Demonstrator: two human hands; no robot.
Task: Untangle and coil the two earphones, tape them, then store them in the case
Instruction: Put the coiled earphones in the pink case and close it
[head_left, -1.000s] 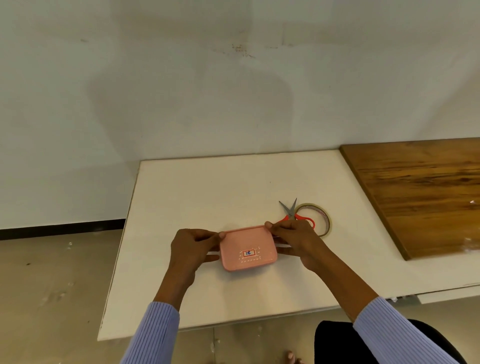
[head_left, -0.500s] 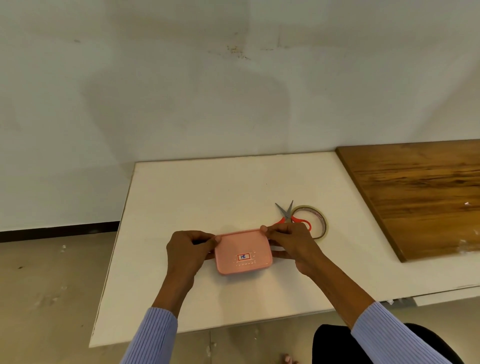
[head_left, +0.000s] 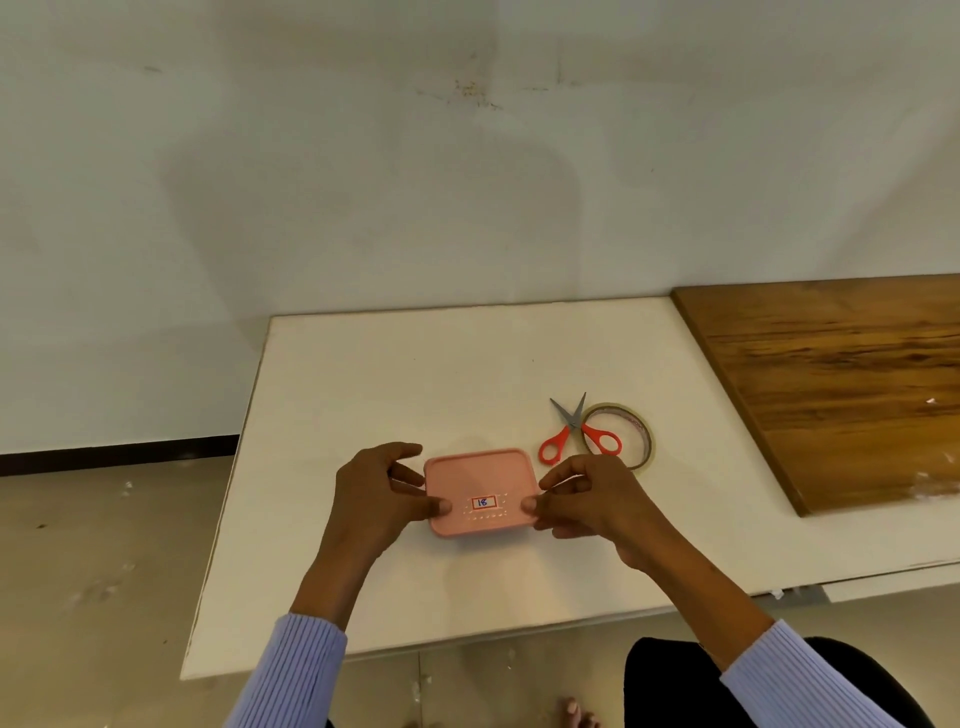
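A pink rectangular case (head_left: 479, 480) with a small label reading 18 lies closed on the white table (head_left: 415, 374). My left hand (head_left: 374, 499) holds its left side, thumb on the lid and fingers curled at the edge. My right hand (head_left: 587, 501) holds the right side the same way, thumb pressing the lid near the label. No earphones are visible. Red-handled scissors (head_left: 574, 434) lie just behind the case, one handle overlapping a roll of clear tape (head_left: 631, 434).
A brown wooden board (head_left: 841, 384) covers the table's right part. A pale wall rises behind the table. The table's left and front edges drop to a bare floor (head_left: 93, 571). My dark-clothed knee (head_left: 675, 680) shows below the front edge.
Both hands slid from the case's back corners toward its front, thumbs now on the lid near the label. The scissors' handles, hidden before by my right hand, are uncovered.
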